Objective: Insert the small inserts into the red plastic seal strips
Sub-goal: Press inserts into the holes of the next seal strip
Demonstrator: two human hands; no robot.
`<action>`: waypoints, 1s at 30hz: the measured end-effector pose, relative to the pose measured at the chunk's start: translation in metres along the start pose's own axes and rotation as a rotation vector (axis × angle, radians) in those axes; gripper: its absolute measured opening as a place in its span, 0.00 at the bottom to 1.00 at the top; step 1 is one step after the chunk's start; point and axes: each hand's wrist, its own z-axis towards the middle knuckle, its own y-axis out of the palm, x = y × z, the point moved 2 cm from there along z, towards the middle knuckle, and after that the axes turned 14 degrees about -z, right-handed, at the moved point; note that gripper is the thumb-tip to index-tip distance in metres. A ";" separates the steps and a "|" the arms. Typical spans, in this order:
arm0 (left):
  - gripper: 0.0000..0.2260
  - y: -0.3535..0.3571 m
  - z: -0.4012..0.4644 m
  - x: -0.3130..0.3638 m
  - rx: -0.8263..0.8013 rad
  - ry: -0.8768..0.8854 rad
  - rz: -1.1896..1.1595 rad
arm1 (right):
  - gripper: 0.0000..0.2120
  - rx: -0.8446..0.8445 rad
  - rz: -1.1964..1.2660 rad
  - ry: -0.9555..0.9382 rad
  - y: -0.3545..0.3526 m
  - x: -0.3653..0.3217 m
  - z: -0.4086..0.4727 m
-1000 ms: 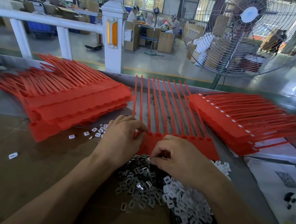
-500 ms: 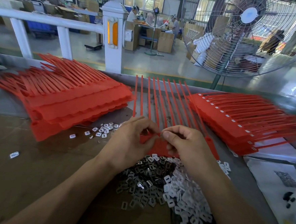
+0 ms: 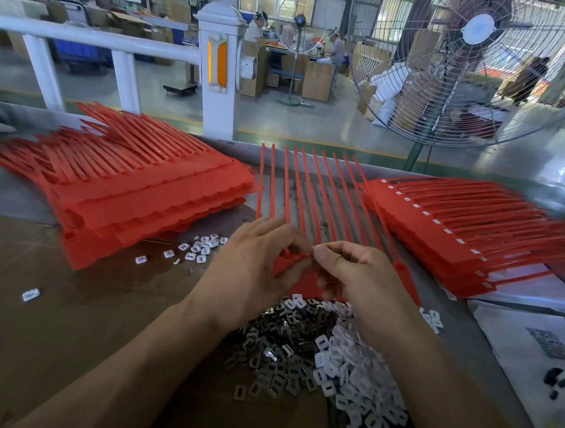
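Left hand [image 3: 253, 272]: grasps the red strip [image 3: 309, 199], centre.
Right hand [image 3: 363, 279]: fingertips pinched together; contents unclear.
Inserts [image 3: 314, 359]: piled near.

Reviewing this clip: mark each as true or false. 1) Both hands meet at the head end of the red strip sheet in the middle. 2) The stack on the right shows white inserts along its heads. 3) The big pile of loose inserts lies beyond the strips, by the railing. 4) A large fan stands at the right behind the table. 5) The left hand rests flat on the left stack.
1) True: left hand and right hand meet at the middle strip sheet.
2) True: right stack.
3) False: the insert pile lies near, under the wrists.
4) True: fan.
5) False: it pinches at the middle sheet, apart from the left stack.
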 end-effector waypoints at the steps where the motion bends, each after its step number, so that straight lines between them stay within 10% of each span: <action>1: 0.05 0.000 0.000 0.000 0.002 -0.001 0.006 | 0.08 0.008 -0.017 -0.010 0.000 0.000 -0.001; 30: 0.04 0.013 0.005 -0.043 -0.031 -0.393 0.259 | 0.09 0.096 -0.348 -0.061 -0.006 -0.001 -0.003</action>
